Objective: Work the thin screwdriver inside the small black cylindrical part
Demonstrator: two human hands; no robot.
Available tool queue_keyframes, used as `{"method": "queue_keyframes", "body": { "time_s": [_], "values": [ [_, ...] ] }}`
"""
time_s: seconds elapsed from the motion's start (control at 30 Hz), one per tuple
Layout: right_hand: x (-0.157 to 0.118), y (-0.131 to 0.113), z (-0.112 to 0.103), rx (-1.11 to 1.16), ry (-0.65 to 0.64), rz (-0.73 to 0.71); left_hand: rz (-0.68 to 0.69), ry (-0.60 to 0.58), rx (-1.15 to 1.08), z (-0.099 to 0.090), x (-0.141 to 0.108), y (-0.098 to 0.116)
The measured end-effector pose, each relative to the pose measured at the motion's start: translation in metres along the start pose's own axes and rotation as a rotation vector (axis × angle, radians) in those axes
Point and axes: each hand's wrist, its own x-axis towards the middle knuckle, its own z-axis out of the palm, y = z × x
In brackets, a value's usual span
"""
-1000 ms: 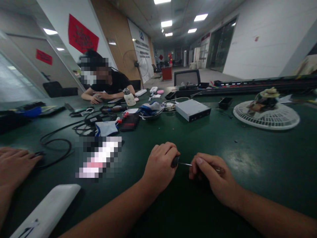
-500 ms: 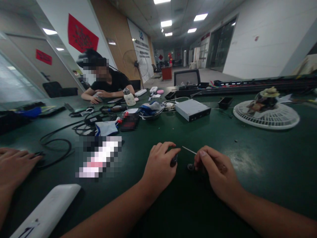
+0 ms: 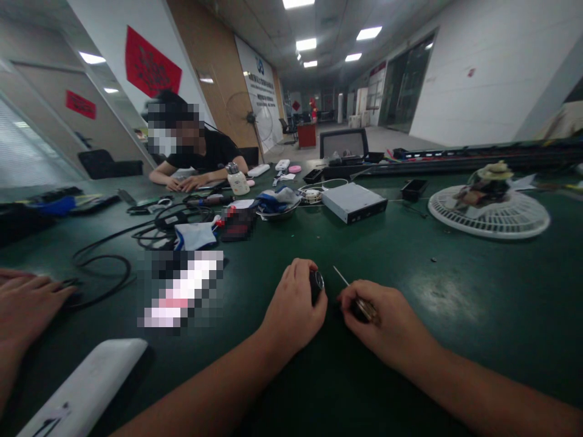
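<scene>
We are holding a small, round black thing [image 3: 316, 284] in our left hand [image 3: 291, 306], and our fingers are curling around its side. Its round end is facing right, toward our other hand. Our right hand [image 3: 389, 315] is gripping a screwdriver [image 3: 368, 311] by its yellow-brown handle. The thin metal rod is pointing up and to the left, and its tip is sitting near the black thing but not touching it. Both our hands are working low over the near middle of the green table [image 3: 387, 255].

At the near left, a long white thing [image 3: 86, 385] is lying on the table. Another person's hand [image 3: 31, 300] is resting at the left edge, by the end of a black cord [image 3: 104, 258]. A blurry, bright flat thing [image 3: 184, 291] is lying between that hand and our left hand.

Farther away, a gray box [image 3: 354, 202] is sitting past our hands. A bowl [image 3: 279, 214] with a blue and white cloth [image 3: 279, 198] in it is sitting just left of the box. A round white grille [image 3: 501, 221] is lying at the far right, with a motor [image 3: 483, 188] on top. At the far left, a person [image 3: 207, 149] in a black shirt is leaning on the table.
</scene>
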Motion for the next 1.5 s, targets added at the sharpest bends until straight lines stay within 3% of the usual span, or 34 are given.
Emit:
{"method": "queue_keyframes", "body": {
  "time_s": [0.23,0.4,0.57,0.83,1.17,1.5],
  "values": [
    [0.0021,0.0048,0.0007,0.132,0.083,0.041,0.050,-0.057,-0.039,-0.0009,0.0015,0.0001],
    [0.0034,0.0093,0.0016,0.378,0.158,0.095,0.094,-0.084,-0.068,-0.0043,0.0023,0.0011],
    [0.0058,0.0102,0.0020,0.557,0.210,0.065,0.238,-0.147,-0.162,-0.0059,0.0020,0.0017],
    [0.0029,0.0094,0.0000,0.469,0.184,0.097,0.319,-0.137,-0.244,-0.0069,0.0022,0.0007],
    [0.0051,0.0095,0.0002,0.629,0.225,0.144,0.329,-0.133,-0.280,-0.0077,0.0022,0.0005],
    [0.0072,0.0086,-0.0008,0.510,0.192,0.205,0.336,-0.114,-0.265,-0.0080,0.0011,-0.0009]
  ]
}}
